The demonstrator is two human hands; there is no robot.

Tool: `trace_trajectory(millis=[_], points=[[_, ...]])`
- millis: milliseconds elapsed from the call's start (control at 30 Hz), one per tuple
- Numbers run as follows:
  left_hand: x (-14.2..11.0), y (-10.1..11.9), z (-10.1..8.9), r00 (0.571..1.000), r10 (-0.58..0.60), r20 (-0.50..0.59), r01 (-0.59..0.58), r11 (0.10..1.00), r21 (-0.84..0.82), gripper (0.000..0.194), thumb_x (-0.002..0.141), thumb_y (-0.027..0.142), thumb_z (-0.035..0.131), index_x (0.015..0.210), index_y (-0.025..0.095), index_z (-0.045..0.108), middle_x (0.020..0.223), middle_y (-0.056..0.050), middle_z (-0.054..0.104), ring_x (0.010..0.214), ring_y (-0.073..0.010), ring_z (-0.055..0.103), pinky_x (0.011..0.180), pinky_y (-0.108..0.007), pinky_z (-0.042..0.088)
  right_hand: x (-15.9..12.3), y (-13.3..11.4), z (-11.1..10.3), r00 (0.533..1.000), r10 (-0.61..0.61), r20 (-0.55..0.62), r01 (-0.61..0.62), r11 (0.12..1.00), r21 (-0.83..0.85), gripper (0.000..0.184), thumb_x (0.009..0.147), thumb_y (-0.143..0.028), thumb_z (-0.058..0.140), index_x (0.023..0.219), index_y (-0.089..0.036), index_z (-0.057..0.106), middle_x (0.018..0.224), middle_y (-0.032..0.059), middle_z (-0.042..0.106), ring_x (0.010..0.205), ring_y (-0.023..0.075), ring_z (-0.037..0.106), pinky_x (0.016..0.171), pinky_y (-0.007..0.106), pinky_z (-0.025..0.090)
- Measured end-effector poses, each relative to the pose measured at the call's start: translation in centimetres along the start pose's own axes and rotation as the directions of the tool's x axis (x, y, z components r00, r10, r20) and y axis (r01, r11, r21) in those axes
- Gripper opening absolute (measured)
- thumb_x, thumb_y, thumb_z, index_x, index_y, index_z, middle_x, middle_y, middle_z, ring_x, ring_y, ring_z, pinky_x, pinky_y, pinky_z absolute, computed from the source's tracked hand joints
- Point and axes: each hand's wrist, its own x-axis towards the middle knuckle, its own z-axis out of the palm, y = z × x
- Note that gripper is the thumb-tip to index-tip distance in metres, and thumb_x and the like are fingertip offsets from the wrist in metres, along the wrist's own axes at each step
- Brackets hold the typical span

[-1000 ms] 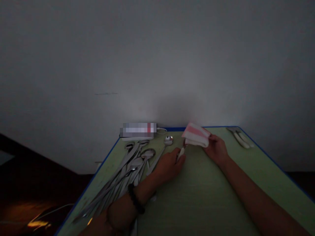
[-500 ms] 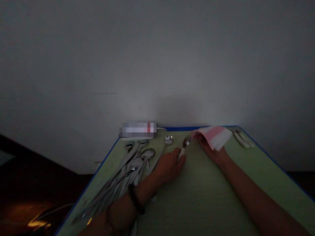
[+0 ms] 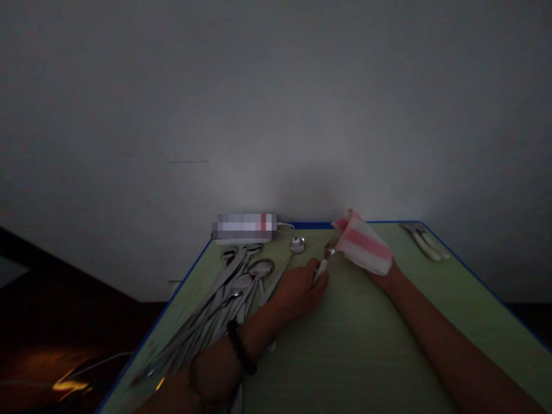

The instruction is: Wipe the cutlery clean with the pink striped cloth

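My left hand [image 3: 302,292] is closed around the pale handle of a fork [image 3: 330,248], whose tines point up and away from me. A pink and white striped cloth [image 3: 365,244] drapes over my right hand [image 3: 380,280] and hides its fingers. The cloth's left edge meets the fork's tines; whether it grips them I cannot see. Left of my left hand, a single spoon [image 3: 297,245] lies with its bowl toward the wall. Under and beside my left forearm spreads a pile of metal spoons and other cutlery [image 3: 233,290].
Two pale-handled pieces of cutlery [image 3: 425,242] lie at the table's far right corner. A blurred-out box-like object [image 3: 244,227] with a white cable stands at the back left. The green table [image 3: 366,351] has a blue edge and meets a grey wall [image 3: 276,115].
My right hand has turned, and the cloth now hangs over more of it, with a folded corner rising beside the fork. My left hand stays almost in place on the fork.
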Motion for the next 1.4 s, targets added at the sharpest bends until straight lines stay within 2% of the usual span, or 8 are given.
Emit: trace_trajectory(millis=[67,167,300,567,800,1033,1267,1400], points=[[0.0,0.0,0.0,1.000,0.000,0.003,0.000,1.000,-0.005,0.032,0.091,0.041,0.029,0.098,0.017,0.050,0.072,-0.004,0.061,0.062,-0.0170,0.057,0.052,-0.025,0.029,-0.2,-0.1,0.1,1.000,-0.020,0.006,0.020,0.999,0.043,0.021,0.073,-0.017,0.058,0.092,-0.023,0.063,0.090,0.0006,0.068,0.082,0.0161,0.064,0.070,0.028,0.053],[0.0,0.0,-0.1,1.000,0.002,0.008,-0.002,1.000,-0.019,0.030,0.091,0.040,0.030,0.097,0.018,0.049,0.071,-0.004,0.061,0.061,-0.0166,0.057,0.051,-0.025,0.028,-0.5,-0.2,-0.4,1.000,0.013,-0.024,-0.010,0.993,0.120,0.013,0.074,-0.026,0.058,0.085,-0.021,0.063,0.081,0.0038,0.069,0.072,0.0162,0.064,0.066,0.029,0.053],[-0.1,0.0,-0.1,1.000,0.011,-0.005,-0.011,1.000,-0.023,0.029,0.091,0.040,0.031,0.097,0.018,0.049,0.073,-0.004,0.062,0.063,-0.0170,0.057,0.052,-0.025,0.029,-0.5,-0.6,-0.7,0.998,0.053,-0.040,-0.044,0.979,0.200,0.020,0.076,-0.035,0.054,0.083,-0.018,0.062,0.079,0.0099,0.068,0.073,0.0205,0.065,0.063,0.033,0.054],[-0.1,0.1,-0.1,1.000,-0.007,0.011,0.007,1.000,-0.023,0.031,0.090,0.041,0.030,0.098,0.018,0.050,0.071,-0.004,0.061,0.060,-0.0159,0.056,0.050,-0.024,0.028,-0.7,-0.9,0.3,1.000,0.025,-0.016,-0.022,0.986,0.168,0.016,0.077,-0.031,0.052,0.086,-0.022,0.060,0.078,0.0060,0.068,0.073,0.0187,0.064,0.060,0.030,0.053],[0.0,0.2,-0.2,0.999,-0.021,0.030,0.021,1.000,0.007,0.030,0.090,0.040,0.030,0.100,0.018,0.049,0.074,-0.004,0.062,0.064,-0.0173,0.057,0.052,-0.024,0.029,-0.6,-0.8,-0.1,0.994,0.097,-0.059,-0.083,0.976,0.201,0.023,0.075,-0.038,0.048,0.077,-0.017,0.059,0.076,0.0105,0.068,0.069,0.0196,0.063,0.059,0.032,0.053],[-0.1,0.2,-0.1,1.000,-0.013,0.028,0.013,1.000,0.007,0.032,0.091,0.041,0.029,0.101,0.018,0.050,0.076,-0.005,0.062,0.066,-0.0178,0.058,0.053,-0.025,0.030,-0.5,-0.9,0.0,0.995,0.087,-0.047,-0.079,0.986,0.149,0.018,0.069,-0.030,0.052,0.079,-0.016,0.059,0.074,0.0096,0.068,0.066,0.0188,0.062,0.057,0.030,0.051],[0.0,0.2,-0.3,0.999,-0.017,0.037,0.017,1.000,-0.012,0.031,0.090,0.040,0.031,0.101,0.018,0.050,0.075,-0.005,0.063,0.065,-0.0175,0.058,0.054,-0.025,0.031,-0.6,-0.9,0.0,0.996,0.079,-0.032,-0.073,0.986,0.150,0.025,0.073,-0.038,0.049,0.078,-0.016,0.059,0.073,0.0099,0.066,0.066,0.0188,0.062,0.059,0.031,0.051],[-0.1,0.2,-0.2,1.000,-0.004,0.020,0.004,1.000,0.004,0.031,0.091,0.040,0.030,0.099,0.018,0.050,0.074,-0.005,0.062,0.062,-0.0167,0.056,0.051,-0.024,0.029,-0.7,-1.1,0.0,0.994,0.110,-0.009,-0.107,0.979,0.174,0.040,0.075,-0.052,0.043,0.083,-0.016,0.060,0.074,0.0101,0.066,0.068,0.0203,0.062,0.061,0.033,0.051]])
